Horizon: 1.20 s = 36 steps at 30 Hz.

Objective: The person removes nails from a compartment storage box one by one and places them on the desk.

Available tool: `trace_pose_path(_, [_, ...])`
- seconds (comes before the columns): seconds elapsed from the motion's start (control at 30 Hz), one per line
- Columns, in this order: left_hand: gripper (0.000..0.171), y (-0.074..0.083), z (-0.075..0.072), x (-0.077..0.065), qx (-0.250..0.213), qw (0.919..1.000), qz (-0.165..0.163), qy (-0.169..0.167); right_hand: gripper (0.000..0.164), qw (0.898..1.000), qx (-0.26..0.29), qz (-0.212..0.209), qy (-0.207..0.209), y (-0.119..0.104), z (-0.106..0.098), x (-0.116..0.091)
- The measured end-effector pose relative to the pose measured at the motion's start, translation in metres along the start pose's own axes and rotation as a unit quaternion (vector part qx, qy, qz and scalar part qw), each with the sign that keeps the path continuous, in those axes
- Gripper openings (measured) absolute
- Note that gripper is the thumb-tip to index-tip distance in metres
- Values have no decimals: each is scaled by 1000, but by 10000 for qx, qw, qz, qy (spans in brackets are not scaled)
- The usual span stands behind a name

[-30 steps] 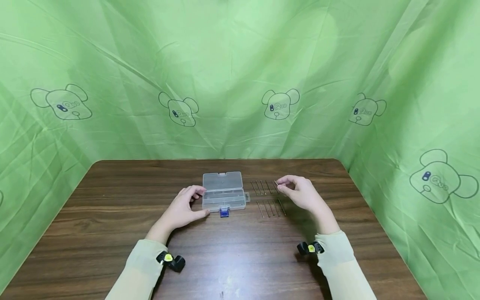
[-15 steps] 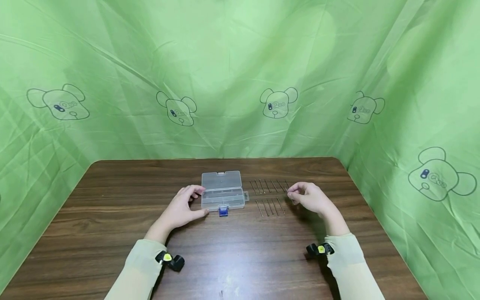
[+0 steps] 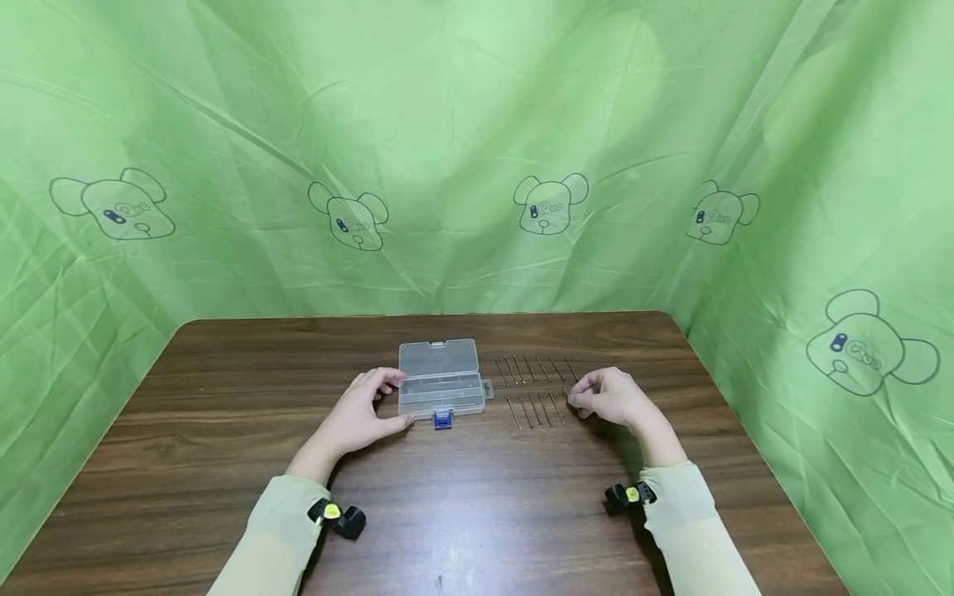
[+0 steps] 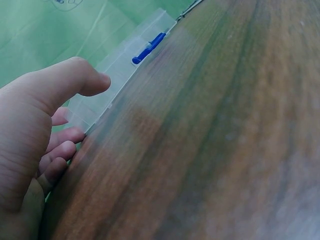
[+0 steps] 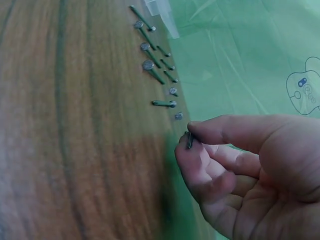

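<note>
My left hand [image 3: 358, 418] holds the left side of a clear plastic compartment box [image 3: 443, 406], thumb at its front corner and fingers along the side. The box lies with its lid [image 3: 438, 358] raised back and a blue latch [image 3: 443, 420] hanging at the front. My right hand [image 3: 611, 396] pinches a thin nail [image 5: 189, 140] between thumb and index finger, at the right end of the nearer row. To the right of the box several nails lie in two rows, among them a far-row nail [image 3: 543, 369] and a near-row nail [image 3: 556, 409]. The held nail is mostly hidden by the fingers.
All this is on a dark wood-grain table [image 3: 462, 530]. A green curtain [image 3: 447, 273] with printed mouse heads surrounds its back and sides. A small hanging tab [image 3: 488, 389] sticks out from the box's right side.
My right hand has moved right and toward me from the far row, then slightly back left to the near row's end. A nail now shows at the far row's right end. The left hand stays.
</note>
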<state>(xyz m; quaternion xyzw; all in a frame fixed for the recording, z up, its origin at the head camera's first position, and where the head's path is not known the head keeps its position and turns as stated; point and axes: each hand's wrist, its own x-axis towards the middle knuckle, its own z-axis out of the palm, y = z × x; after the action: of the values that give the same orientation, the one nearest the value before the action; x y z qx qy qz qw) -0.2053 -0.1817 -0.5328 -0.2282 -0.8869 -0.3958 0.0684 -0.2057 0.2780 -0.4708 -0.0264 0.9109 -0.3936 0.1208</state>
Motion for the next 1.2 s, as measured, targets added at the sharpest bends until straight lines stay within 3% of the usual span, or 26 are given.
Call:
trace_pose_path(0.5, [68, 2, -2, -1, -22, 9999, -96, -29, 14, 9993, -277, -239, 91, 7, 9, 7])
trace_pose_path(0.73, [68, 2, -1, 0, 11, 9999, -118, -72, 15, 9998, -185, -54, 86, 6, 9, 7])
trace_pose_path(1.2, [69, 0, 0, 1, 31, 9999, -133, -75, 13, 9999, -58, -92, 7, 6, 9, 7])
